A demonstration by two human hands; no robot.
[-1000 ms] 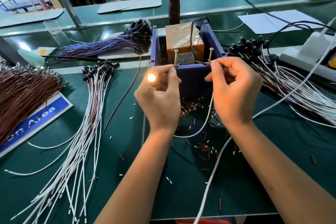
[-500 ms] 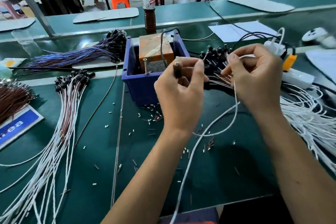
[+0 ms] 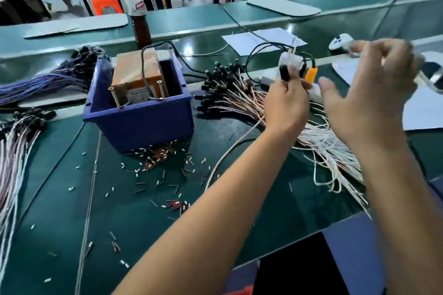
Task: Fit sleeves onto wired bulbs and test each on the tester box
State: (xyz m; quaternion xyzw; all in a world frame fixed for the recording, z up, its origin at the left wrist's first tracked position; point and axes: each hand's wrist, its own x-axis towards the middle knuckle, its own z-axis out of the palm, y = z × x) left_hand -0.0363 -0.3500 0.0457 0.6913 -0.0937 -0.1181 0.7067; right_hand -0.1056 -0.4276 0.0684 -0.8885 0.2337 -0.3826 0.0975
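My left hand (image 3: 285,105) grips a wired bulb in a black sleeve (image 3: 284,72), held upright to the right of the tester box. The bulb's white wire (image 3: 236,145) trails down from that hand onto the mat. My right hand (image 3: 366,88) is blurred, raised to the right of my left hand, thumb apart from the fingers and nothing visible in it. The tester box (image 3: 135,74) is an orange block with two upright brass screws, sitting in a blue bin (image 3: 139,124). The bulb is dark.
A heap of sleeved, wired bulbs (image 3: 230,96) lies right of the bin, over a power strip (image 3: 312,90) with an orange plug (image 3: 310,74). More wire bundles (image 3: 16,143) lie at the left. Small cut sleeves (image 3: 158,155) litter the green mat. A bottle (image 3: 139,19) stands behind.
Both hands left the tester's screws and moved right, over the heap of bulbs. The bulb, lit a second ago, is dark. My right hand let go of the wire and spread.
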